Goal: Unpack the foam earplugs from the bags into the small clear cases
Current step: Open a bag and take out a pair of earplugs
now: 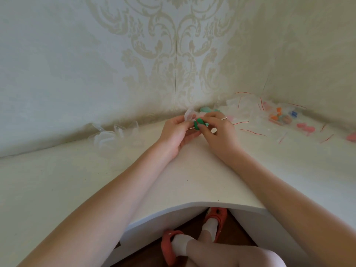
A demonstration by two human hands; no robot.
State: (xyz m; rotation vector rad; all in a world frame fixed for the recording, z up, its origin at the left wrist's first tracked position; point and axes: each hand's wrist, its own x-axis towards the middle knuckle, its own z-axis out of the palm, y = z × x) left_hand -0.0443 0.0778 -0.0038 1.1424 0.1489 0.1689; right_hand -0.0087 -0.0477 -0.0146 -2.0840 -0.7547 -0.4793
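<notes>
Both hands meet: left hand [176, 132] pinches a clear bag [189, 114], right hand [217, 130] pinches green earplugs [198, 123]; the grip is partly hidden.

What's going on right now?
Both hands, left and right, pinching green earplugs and a clear bag. Cases left, untouched. Nothing in the way.

Green earplugs [198, 124], red-striped clear bags [250, 112], a white desk [77, 180] and cream damask-patterned wallpaper [154, 45] are seen.

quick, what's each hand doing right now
Left hand: holds a small clear bag.
Right hand: pinches green foam earplugs.
</notes>
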